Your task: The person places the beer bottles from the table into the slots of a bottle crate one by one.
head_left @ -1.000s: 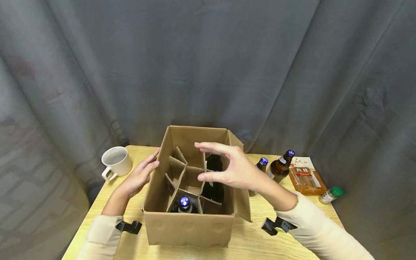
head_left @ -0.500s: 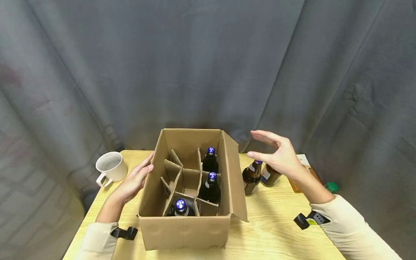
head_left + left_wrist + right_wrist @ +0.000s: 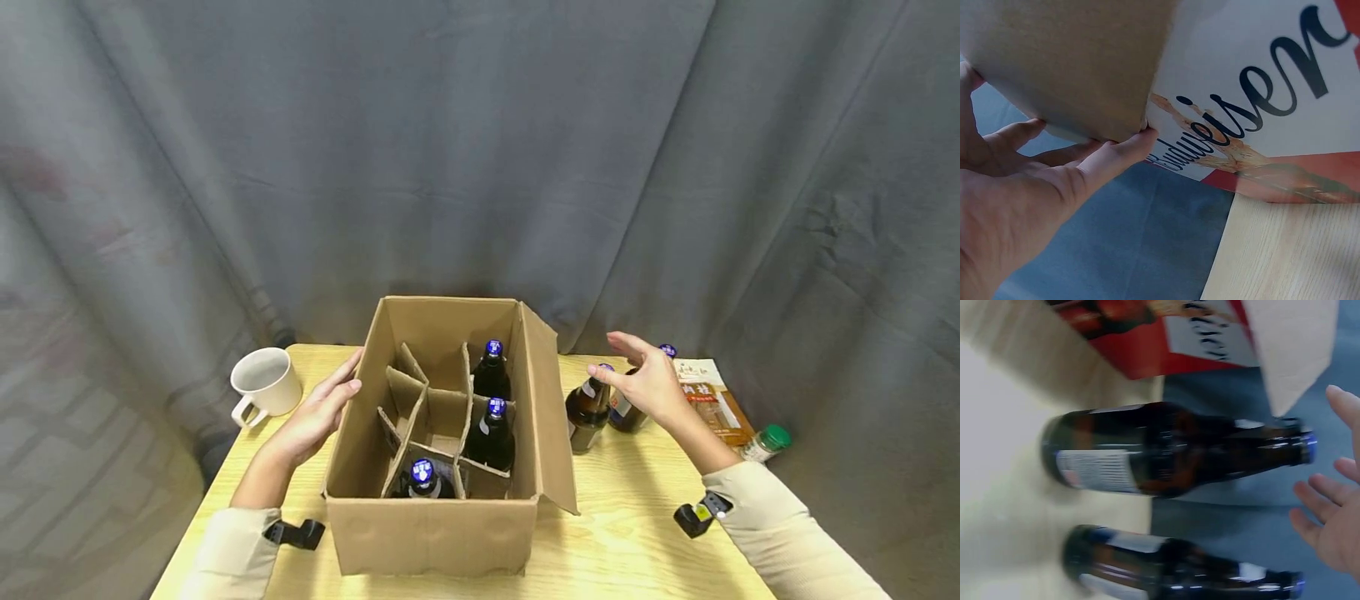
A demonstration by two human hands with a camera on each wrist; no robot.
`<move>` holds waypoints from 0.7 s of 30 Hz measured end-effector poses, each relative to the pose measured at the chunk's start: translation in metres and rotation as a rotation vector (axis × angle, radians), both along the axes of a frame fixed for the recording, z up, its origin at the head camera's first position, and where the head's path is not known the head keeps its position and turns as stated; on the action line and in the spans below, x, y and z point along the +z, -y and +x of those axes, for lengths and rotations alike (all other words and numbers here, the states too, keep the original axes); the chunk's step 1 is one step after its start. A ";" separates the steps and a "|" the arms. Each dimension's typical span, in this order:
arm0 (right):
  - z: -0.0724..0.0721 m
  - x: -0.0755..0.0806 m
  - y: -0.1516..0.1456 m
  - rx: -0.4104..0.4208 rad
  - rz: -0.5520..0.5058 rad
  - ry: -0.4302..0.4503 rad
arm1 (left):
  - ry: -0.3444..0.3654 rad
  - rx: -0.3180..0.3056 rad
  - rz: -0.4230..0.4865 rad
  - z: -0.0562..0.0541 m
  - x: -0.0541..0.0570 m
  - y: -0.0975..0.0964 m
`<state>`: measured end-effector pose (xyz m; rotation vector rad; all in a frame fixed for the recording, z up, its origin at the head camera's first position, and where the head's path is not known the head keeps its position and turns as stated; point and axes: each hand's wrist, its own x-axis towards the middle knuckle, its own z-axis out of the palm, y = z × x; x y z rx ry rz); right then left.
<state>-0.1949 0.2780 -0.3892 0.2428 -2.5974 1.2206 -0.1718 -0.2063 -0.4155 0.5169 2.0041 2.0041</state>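
Observation:
An upright cardboard box (image 3: 435, 533) with inner dividers stands on the table. Dark beer bottles with blue caps sit in its cells: a front bottle (image 3: 424, 483), a middle-right bottle (image 3: 489, 442) and a back-right bottle (image 3: 492, 377). My left hand (image 3: 318, 417) rests against the box's left side, fingers fairly straight; its thumb (image 3: 1125, 152) touches the cardboard by the "Budweiser" print. Right of the box, two brown bottles stand upright. My right hand (image 3: 652, 387) is spread around the neck level of the nearer bottle (image 3: 1166, 450); the farther bottle (image 3: 1166, 569) stands beside it.
A white mug (image 3: 268, 383) stands at the left back of the wooden table (image 3: 630, 517). At the right lie an orange-brown packet (image 3: 716, 408) and a green-capped jar (image 3: 767, 442). The box's right flap (image 3: 551, 408) hangs outward. A grey curtain (image 3: 450, 167) closes off the back.
My right hand has moved from over the box out to the right, above the loose bottles, uncovering the bottles inside. The left hand stays on the box's left side.

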 end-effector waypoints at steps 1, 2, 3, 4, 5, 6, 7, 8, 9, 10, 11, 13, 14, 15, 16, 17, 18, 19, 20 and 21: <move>0.000 -0.006 0.000 -0.003 0.010 0.022 | 0.002 0.002 0.000 0.001 0.000 0.000; -0.001 -0.012 -0.001 -0.006 0.018 0.025 | 0.002 0.004 -0.001 0.001 0.001 -0.001; -0.001 -0.017 -0.001 -0.012 0.020 0.036 | 0.003 0.006 0.001 0.001 0.001 -0.001; -0.001 -0.021 -0.001 -0.017 0.022 0.036 | 0.004 0.008 0.003 0.001 0.002 -0.001; -0.001 -0.025 -0.001 -0.019 0.026 0.031 | 0.002 0.007 0.004 0.001 0.003 -0.002; -0.001 -0.028 0.000 -0.022 0.028 0.022 | 0.002 0.007 0.002 0.001 0.004 -0.002; -0.001 -0.030 0.001 -0.025 0.028 0.009 | 0.002 0.007 -0.001 0.001 0.005 -0.002; 0.000 -0.032 0.002 -0.025 0.027 -0.006 | 0.004 0.008 -0.003 0.001 0.005 -0.002; 0.001 -0.032 0.002 -0.023 0.026 -0.010 | 0.007 0.008 -0.007 0.001 0.006 -0.002; 0.001 -0.033 0.003 -0.022 0.040 -0.024 | 0.010 0.007 -0.011 0.001 0.006 -0.002; 0.002 -0.033 0.004 -0.022 0.052 -0.035 | 0.012 0.009 -0.016 0.001 0.006 -0.002; 0.002 -0.035 0.004 -0.023 0.066 -0.049 | 0.017 0.012 -0.024 0.001 0.007 -0.001; 0.003 -0.036 0.004 -0.025 0.073 -0.054 | 0.018 0.015 -0.026 0.001 0.007 -0.001; 0.003 -0.037 0.004 -0.030 0.079 -0.058 | 0.018 0.017 -0.028 0.001 0.007 -0.001; 0.003 -0.039 0.004 -0.036 0.091 -0.063 | 0.018 0.019 -0.029 0.001 0.007 -0.001; 0.003 -0.040 0.003 -0.044 0.093 -0.065 | 0.017 0.019 -0.029 0.001 0.007 -0.001; 0.004 -0.042 0.003 -0.052 0.096 -0.068 | 0.016 0.019 -0.027 0.001 0.007 -0.001; 0.004 -0.043 0.003 -0.060 0.097 -0.075 | 0.015 0.019 -0.023 0.001 0.006 -0.001; 0.004 -0.045 0.003 -0.065 0.098 -0.083 | 0.011 0.018 -0.018 0.001 0.006 -0.002; 0.004 -0.047 0.003 -0.068 0.099 -0.095 | 0.008 0.017 -0.012 0.002 0.005 -0.003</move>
